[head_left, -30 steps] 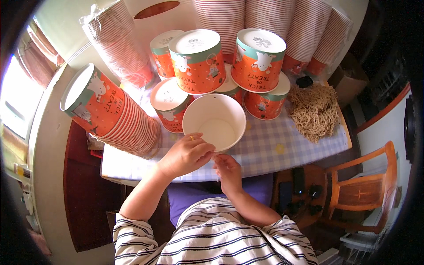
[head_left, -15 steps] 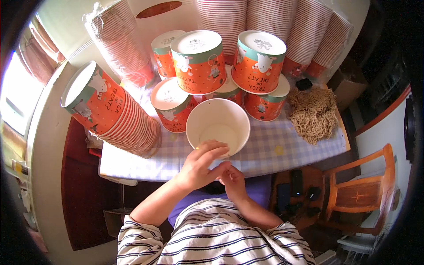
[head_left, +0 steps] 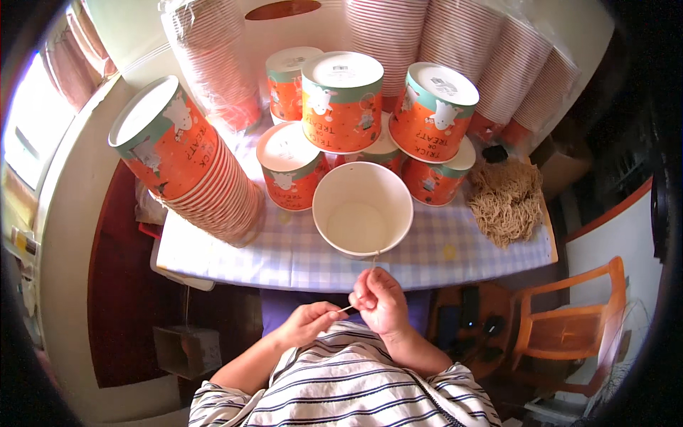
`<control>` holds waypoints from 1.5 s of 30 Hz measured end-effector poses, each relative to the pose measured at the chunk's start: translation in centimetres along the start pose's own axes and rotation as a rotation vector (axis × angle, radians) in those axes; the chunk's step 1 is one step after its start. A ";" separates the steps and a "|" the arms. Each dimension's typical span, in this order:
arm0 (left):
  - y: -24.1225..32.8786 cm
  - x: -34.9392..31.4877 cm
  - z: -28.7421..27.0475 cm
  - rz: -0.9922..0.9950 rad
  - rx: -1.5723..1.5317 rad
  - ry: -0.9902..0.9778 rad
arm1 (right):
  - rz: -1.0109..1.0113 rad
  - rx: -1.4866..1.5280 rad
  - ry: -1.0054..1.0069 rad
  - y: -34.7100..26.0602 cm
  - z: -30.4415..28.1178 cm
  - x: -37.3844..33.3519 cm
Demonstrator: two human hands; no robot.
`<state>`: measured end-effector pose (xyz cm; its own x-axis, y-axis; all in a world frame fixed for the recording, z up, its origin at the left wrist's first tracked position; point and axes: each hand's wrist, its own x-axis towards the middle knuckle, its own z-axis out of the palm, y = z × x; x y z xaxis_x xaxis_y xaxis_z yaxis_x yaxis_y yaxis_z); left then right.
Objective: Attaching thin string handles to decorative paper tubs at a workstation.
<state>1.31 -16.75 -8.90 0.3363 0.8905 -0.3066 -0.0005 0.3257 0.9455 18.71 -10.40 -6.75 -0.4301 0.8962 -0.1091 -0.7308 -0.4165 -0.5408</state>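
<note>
An upright white-lined paper bucket [head_left: 361, 213] stands near the table's front edge with its mouth toward me. From its near rim a thin string [head_left: 375, 260] runs down to my right hand [head_left: 382, 299], which is closed around it just off the table edge. To the left and a little lower, my left hand [head_left: 307, 324] pinches a short length of the same string, stretched between the two hands. Whether the string is knotted at the rim is too small to tell.
Upturned orange buckets [head_left: 341, 107] are piled behind, some on top of others. A tall leaning bucket stack [head_left: 192, 171] stands at left, bagged stacks [head_left: 388, 50] at the back. A heap of tan strings [head_left: 506, 203] lies right, above a wooden chair [head_left: 569, 324].
My left hand has come away from the bucket's mouth, down and left toward my body, drawing string. My right hand has shifted slightly right. The whole view has shifted a little.
</note>
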 end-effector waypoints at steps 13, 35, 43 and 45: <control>-0.7 -3.2 -6.3 -0.051 0.061 0.202 | -0.344 -0.119 0.311 -5.2 -2.2 1.0; 5.2 2.4 -1.6 -0.119 -0.142 -0.162 | -0.485 -1.207 -0.260 -5.2 3.4 -1.5; 4.6 2.0 -3.2 -0.138 -0.324 -0.159 | -0.039 -1.233 -0.265 -1.1 2.3 0.6; 4.4 1.8 -3.5 -0.143 -0.447 -0.151 | -0.217 -1.271 -0.235 -1.3 3.0 0.9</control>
<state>-1.42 -12.58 -5.68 0.4951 0.7817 -0.3792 -0.3372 0.5751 0.7453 17.67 -9.53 -3.65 -0.5439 0.8245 0.1564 0.1551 0.2820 -0.9468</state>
